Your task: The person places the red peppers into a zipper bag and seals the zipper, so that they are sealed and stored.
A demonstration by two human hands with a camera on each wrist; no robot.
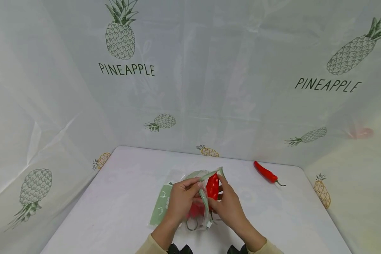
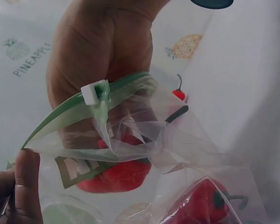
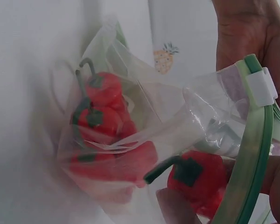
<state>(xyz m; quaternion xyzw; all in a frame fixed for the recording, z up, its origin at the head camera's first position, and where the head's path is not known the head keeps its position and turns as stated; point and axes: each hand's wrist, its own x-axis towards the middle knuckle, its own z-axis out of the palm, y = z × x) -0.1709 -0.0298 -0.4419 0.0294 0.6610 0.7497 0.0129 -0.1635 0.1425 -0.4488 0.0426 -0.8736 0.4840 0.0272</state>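
My left hand (image 1: pixel 181 199) pinches the green-edged rim of a clear slider zip bag (image 3: pixel 256 158) between thumb and fingers. A white slider (image 3: pixel 261 88) sits on that rim. In my right hand (image 1: pixel 231 208) is a red chili pepper (image 1: pixel 212 187) with a dark green stem, gripped by thumb and fingers at the bag's mouth. How far it is inside, I cannot tell. Several red peppers (image 3: pixel 100 123) lie lower in the bag, blurred by its film. Through the plastic, the left wrist view also shows one pepper (image 2: pixel 207 203) with a curved stem.
Another red chili pepper (image 1: pixel 266 172) lies on the white table (image 1: pixel 120 211) at the back right. Left of the bag is a flat green printed pack (image 1: pixel 161 204). A pineapple-print sheet (image 1: pixel 216 70) rises behind and beside the table.
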